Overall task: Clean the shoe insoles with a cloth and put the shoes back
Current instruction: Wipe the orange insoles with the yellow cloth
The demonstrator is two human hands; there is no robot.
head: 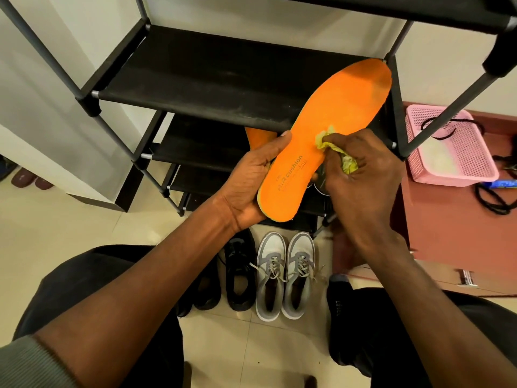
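Black shoe rack behind; left hand grips the orange insole, right hand pinches the yellow cloth; hard rubbing could bend or drop the insole.

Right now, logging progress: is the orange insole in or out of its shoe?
Out. The left hand holds the orange insole in the air while the right hand presses a yellow cloth on it.

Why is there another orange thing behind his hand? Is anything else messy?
That is a second insole lying loose on the rack, out of its shoe. The grey shoes sit unshelved on the floor, laces trailing loose. Nothing looks spilled or broken.
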